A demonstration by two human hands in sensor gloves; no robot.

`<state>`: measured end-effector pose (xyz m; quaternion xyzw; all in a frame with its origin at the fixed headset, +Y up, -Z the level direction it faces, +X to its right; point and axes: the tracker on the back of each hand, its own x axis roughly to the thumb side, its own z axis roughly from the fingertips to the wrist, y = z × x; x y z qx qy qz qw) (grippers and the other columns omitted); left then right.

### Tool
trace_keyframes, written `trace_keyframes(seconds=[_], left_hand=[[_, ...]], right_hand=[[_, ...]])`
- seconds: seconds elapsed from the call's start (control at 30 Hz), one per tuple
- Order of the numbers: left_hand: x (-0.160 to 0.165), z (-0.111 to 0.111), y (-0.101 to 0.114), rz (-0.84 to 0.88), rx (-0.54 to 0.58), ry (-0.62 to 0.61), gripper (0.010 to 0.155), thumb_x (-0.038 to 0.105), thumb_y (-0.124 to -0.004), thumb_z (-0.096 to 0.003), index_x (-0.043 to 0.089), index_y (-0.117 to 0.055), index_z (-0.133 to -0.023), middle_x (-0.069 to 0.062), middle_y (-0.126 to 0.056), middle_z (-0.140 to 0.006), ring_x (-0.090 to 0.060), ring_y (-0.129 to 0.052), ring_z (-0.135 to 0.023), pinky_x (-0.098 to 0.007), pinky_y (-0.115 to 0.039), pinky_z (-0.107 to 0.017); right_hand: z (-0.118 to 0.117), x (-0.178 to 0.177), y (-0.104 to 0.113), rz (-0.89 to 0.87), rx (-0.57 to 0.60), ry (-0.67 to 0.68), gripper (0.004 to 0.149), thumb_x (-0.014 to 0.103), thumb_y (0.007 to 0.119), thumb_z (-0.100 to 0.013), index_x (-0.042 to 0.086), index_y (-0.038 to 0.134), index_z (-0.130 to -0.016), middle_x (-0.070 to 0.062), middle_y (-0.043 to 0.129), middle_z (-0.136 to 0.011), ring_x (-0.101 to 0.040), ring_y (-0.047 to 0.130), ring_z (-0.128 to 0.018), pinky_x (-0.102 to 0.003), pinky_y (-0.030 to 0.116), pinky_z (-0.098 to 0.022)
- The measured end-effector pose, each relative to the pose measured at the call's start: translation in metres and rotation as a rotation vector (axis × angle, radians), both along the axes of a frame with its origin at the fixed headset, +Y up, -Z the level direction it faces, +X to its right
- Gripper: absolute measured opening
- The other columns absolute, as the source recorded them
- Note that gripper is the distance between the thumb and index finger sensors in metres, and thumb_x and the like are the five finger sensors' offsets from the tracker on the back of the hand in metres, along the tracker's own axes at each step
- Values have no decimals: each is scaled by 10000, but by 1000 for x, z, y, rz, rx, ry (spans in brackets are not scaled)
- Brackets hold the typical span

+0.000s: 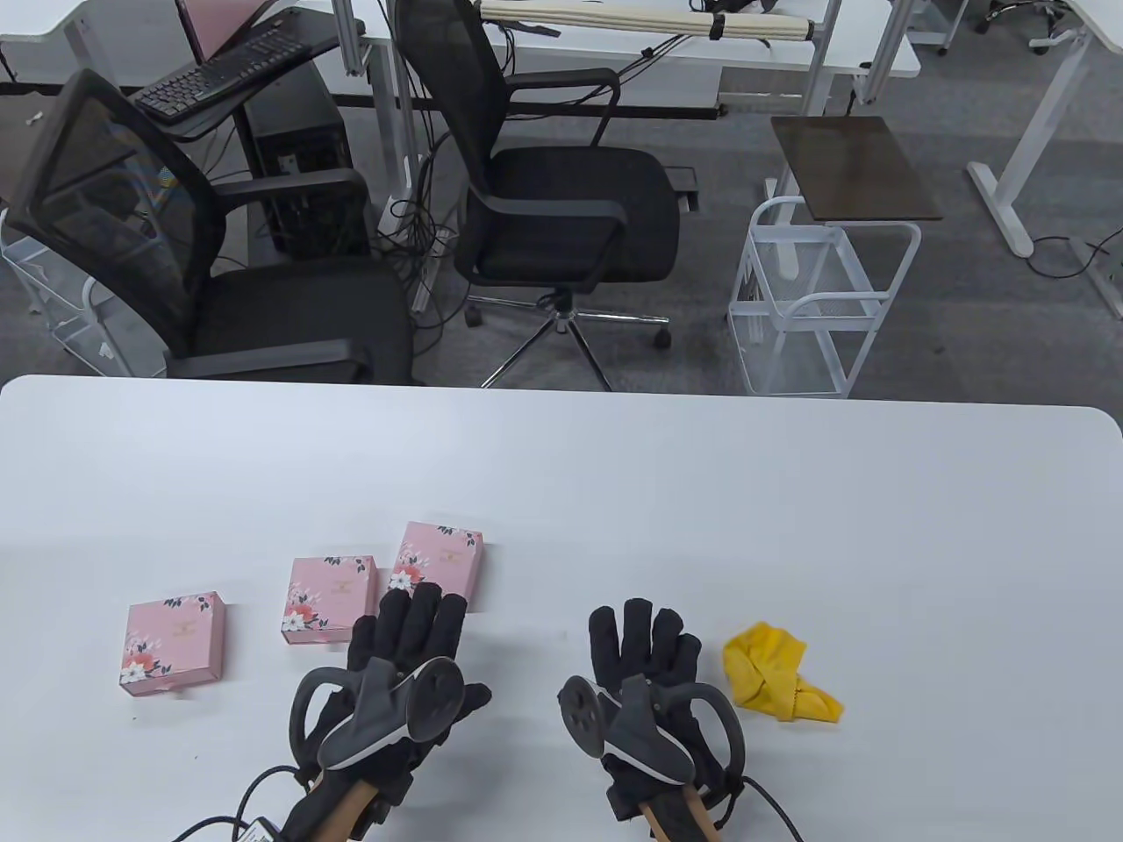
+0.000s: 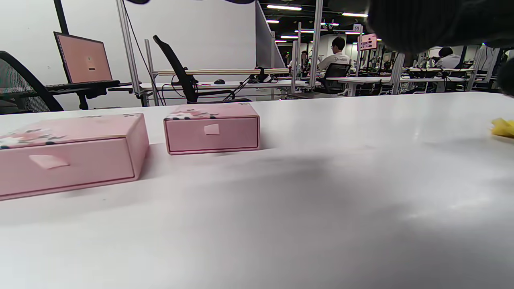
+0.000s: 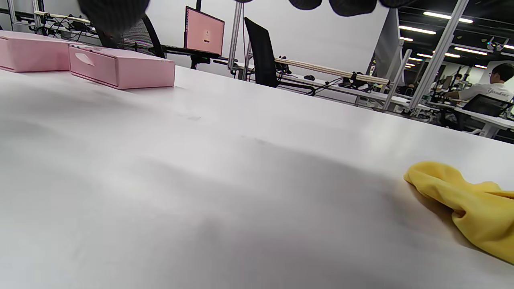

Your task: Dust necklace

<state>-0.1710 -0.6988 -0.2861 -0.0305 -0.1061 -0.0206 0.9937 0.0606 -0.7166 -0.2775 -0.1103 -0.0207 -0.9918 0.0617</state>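
2 pink boxes (image 2: 211,128) on white table (image 2: 281,208), yellow cloth (image 2: 504,127) at rt edge.

3 pink boxes w/ floral print on lids, all shut, lying flat on table. Far box (image 1: 439,561) is just past left fingers (image 1: 412,623), nearly touching their tips. Mid box (image 1: 329,598) sits just left of those fingers. Near box (image 1: 174,645) is well left of them. Yellow cloth (image 1: 776,671), crumpled in a heap, lies just right of right fingers (image 1: 645,640), not touching.
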Motion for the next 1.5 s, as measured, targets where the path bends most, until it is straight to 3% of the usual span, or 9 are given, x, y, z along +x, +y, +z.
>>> trace_keyframes(seconds=[0.33,0.47,0.63,0.87,1.0,1.2,1.33,1.5], left_hand=[[-10,-77,6,-100,-141,54,1023,644,-827,-473,246,-209,-1186,-72,-224,-1288,-384,-230,-1162,-637,-340,-826],[-7,-118,-7,-132,-293,78,1102,602,-882,-446,231,-135,-1167,-69,-139,-1275,-382,-144,-1151,-640,-268,-825],[-8,-146,-30,-134,-425,94,1183,565,-927,-420,219,-51,-1135,-72,-35,-1252,-379,-47,-1136,-650,-200,-814],[-11,-158,-50,-215,-478,114,1191,560,-934,-416,236,-32,-1123,-52,-20,-1246,-368,-4,-1125,-672,-166,-801],[-10,-163,-48,-237,-436,132,1157,549,-937,-419,259,-73,-1133,-27,-84,-1262,-332,-95,-1152,-666,-211,-816],[-1,-168,-47,-261,-449,134,1185,593,-953,-386,206,-158,-1175,-138,-174,-1250,-380,-195,-1130,-670,-273,-822],[3,-166,-49,-261,-426,113,1181,570,-959,-400,195,-149,-1173,-144,-203,-1272,-394,-210,-1150,-677,-309,-815],[9,-158,-45,-277,-385,70,1199,672,-949,-356,175,-241,-1186,-137,-347,-1255,-386,-348,-1134,-674,-366,-813]], right_hand=[[-2,8,1,-49,-14,-18,844,567,586,-641,60,198,-1193,-387,159,-1196,-703,274,-1010,-757,308,-738],[-3,10,-1,-61,-23,-19,840,565,587,-642,59,205,-1193,-388,161,-1196,-702,276,-1011,-756,310,-739],[-3,9,-2,-66,-28,-13,836,564,587,-642,61,210,-1193,-388,166,-1196,-701,290,-1008,-756,311,-738],[-4,9,-3,-67,-18,-15,828,559,587,-645,63,217,-1194,-386,168,-1196,-700,276,-1012,-755,313,-738],[-4,9,-3,-61,-17,-16,821,556,588,-646,63,226,-1194,-386,170,-1196,-698,300,-1007,-754,315,-738],[-3,8,-3,-57,-8,-16,810,551,589,-647,64,243,-1194,-383,203,-1193,-695,306,-1007,-754,317,-738],[-3,8,-4,-56,-10,-17,804,548,588,-648,64,252,-1195,-384,203,-1193,-698,301,-1007,-753,318,-737],[-2,8,-4,-61,-6,-18,799,547,589,-648,64,261,-1194,-383,204,-1194,-693,305,-1009,-753,321,-737]])
